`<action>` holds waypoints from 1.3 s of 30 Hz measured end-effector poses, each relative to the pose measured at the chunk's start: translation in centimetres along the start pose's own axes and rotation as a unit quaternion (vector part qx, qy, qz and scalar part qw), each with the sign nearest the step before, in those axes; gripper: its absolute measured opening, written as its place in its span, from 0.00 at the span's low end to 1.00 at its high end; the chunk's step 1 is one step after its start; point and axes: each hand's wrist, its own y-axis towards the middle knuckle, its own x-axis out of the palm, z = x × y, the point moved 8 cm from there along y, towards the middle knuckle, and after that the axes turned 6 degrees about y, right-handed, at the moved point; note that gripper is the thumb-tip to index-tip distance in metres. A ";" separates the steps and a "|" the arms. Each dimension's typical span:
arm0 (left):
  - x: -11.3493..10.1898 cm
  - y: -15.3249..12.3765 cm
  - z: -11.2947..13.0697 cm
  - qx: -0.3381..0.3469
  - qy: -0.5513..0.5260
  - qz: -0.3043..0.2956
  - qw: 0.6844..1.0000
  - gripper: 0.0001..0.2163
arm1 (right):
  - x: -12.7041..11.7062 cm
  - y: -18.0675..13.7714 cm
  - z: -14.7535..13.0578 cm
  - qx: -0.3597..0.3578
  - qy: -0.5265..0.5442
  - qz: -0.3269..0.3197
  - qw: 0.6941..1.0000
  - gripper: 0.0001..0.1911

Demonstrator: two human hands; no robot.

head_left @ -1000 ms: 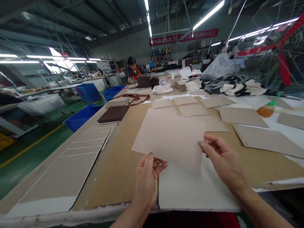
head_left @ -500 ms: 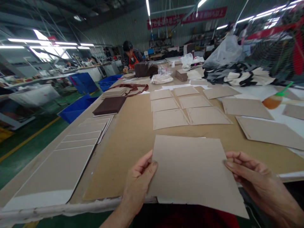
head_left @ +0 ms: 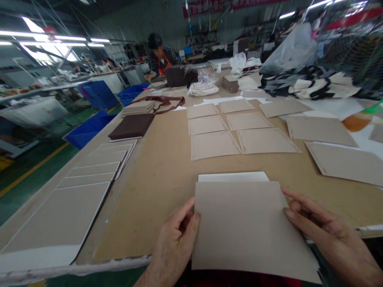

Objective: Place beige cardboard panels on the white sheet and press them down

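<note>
Your left hand (head_left: 175,249) grips the left edge of the card sheet (head_left: 248,227), fingers closed on it. The sheet is plain grey-brown, matte, rectangular and flat, lying at the near edge of the worktop (head_left: 161,175) over a white sheet (head_left: 231,177). Your right hand (head_left: 326,235) pinches its right edge.

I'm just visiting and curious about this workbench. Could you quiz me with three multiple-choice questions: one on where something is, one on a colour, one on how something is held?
1. Where is the dark brown stack?
A. left of the tan sheets
B. on the floor
C. in a blue bin

2. What colour is the held sheet?
A. red
B. grey-tan
C. green

3. How is it held?
A. by both hands
B. by one hand
C. untouched

Answers:
1 A, it lies left of the sheet rows.
2 B, its face is grey-tan.
3 A, the left hand and right hand grip its side edges.
</note>
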 end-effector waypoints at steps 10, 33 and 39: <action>1.0 3.3 0.1 -0.022 -0.028 0.018 0.999 0.15 | -0.2 3.3 0.0 -0.033 -0.123 0.033 0.991 0.32; 1.4 4.7 -0.2 -0.032 -0.033 0.046 0.998 0.13 | 0.4 4.5 0.1 -0.098 -0.158 0.037 0.982 0.22; 1.2 4.8 -0.5 -0.016 0.006 0.044 0.999 0.15 | 1.2 4.5 -1.1 -0.109 -0.134 0.030 0.985 0.20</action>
